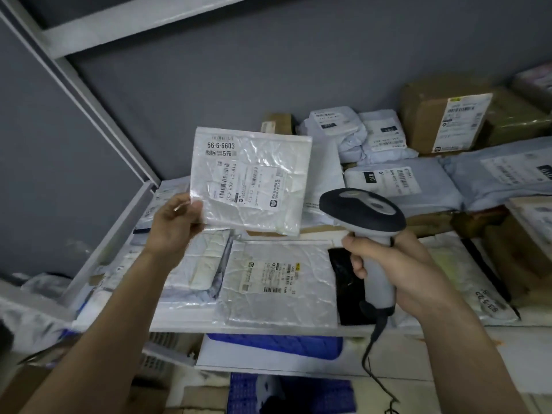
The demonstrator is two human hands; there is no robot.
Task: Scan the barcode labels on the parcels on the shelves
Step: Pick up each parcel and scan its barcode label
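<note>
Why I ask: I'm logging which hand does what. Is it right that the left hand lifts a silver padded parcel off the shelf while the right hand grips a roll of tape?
Not quite. In the head view the right hand grips a barcode scanner, not tape. The left hand does hold the silver padded parcel above the shelf.

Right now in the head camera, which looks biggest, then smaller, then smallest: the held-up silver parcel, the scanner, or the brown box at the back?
1. Held-up silver parcel
2. Scanner
3. Brown box

The box sits farther back, so it may really be bigger than it looks.
</note>
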